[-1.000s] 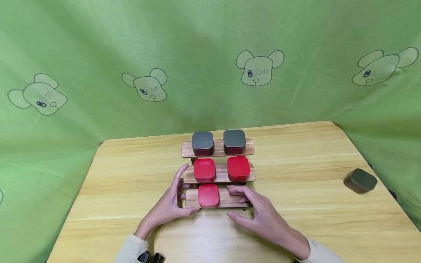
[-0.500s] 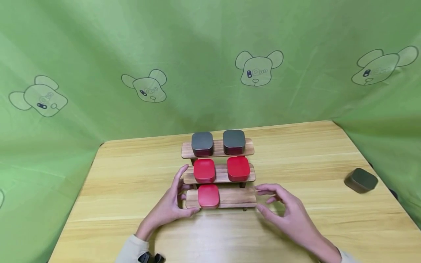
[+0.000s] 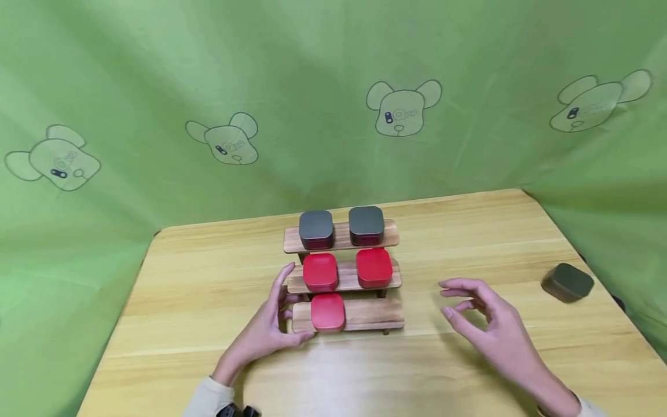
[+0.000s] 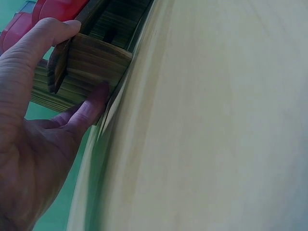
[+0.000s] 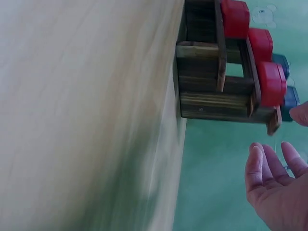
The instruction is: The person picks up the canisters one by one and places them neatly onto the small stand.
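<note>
A three-step wooden stand (image 3: 374, 313) holds square, rounded tins. My left hand (image 3: 266, 331) grips the left end of its lowest step, thumb (image 4: 53, 32) at the front edge and fingers (image 4: 91, 107) along the side support. A red tin (image 3: 327, 313) sits on the left half of that step. Two more red tins, one left (image 3: 320, 271) and one right (image 3: 374, 267), occupy the middle step. On the top step are two dark grey tins (image 3: 315, 229). My right hand (image 3: 492, 327) hovers right of the stand, fingers loosely curved, holding nothing.
One dark green tin (image 3: 568, 282) lies alone near the right edge of the wooden table (image 3: 469, 231). Green cloth (image 3: 312, 116) printed with bear heads hangs behind and along both sides.
My right hand has moved right, away from the lowest step, into the space between the stand and the lone tin. The left hand stays at the stand's left end.
</note>
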Action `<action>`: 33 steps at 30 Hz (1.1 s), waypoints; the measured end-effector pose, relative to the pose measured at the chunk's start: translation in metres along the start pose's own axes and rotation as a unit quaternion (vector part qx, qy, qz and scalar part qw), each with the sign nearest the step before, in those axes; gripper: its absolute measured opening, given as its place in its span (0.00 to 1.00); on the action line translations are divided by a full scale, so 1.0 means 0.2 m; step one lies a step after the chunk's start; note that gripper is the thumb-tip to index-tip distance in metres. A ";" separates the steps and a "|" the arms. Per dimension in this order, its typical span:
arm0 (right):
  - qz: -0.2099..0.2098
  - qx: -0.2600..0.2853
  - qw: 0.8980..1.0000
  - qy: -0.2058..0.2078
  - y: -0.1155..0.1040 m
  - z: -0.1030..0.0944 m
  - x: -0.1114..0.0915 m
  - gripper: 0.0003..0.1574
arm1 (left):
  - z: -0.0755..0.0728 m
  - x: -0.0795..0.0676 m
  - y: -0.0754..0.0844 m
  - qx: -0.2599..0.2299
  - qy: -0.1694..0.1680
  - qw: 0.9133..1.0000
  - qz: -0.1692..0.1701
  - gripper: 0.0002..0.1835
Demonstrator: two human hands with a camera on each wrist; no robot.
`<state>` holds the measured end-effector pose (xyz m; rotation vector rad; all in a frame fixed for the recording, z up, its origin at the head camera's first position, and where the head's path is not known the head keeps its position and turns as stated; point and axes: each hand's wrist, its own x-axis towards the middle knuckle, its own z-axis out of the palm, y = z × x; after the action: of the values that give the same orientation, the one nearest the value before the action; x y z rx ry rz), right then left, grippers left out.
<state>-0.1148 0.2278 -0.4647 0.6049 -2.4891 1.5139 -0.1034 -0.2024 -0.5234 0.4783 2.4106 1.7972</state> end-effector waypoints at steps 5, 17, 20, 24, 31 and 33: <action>0.014 0.021 0.999 0.027 0.04 -0.08 0.01 0.30 | 0.00 -0.01 0.00 -0.002 -0.001 1.000 -0.001 0.75; 0.100 -0.022 0.991 0.090 0.24 -0.29 -0.02 0.30 | -0.01 0.00 -0.01 0.001 -0.003 1.000 -0.005 0.75; 0.130 -0.044 0.985 0.102 0.28 -0.35 -0.03 0.32 | -0.01 0.00 -0.01 0.002 0.000 1.000 -0.007 0.75; 0.156 -0.057 0.980 0.112 0.32 -0.42 -0.03 0.35 | -0.01 -0.01 -0.01 0.002 0.002 1.000 -0.004 0.75; 0.185 -0.035 0.973 0.134 0.37 -0.51 -0.05 0.34 | -0.01 0.00 -0.02 0.006 0.001 1.000 0.000 0.75; 0.191 -0.040 0.971 0.141 0.39 -0.52 -0.06 0.34 | 0.00 0.00 -0.02 0.008 0.001 1.000 0.001 0.75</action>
<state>-0.1443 0.3538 -0.4819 -0.1096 -2.5176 1.4788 -0.1044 -0.2041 -0.5263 0.4821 2.4281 1.7808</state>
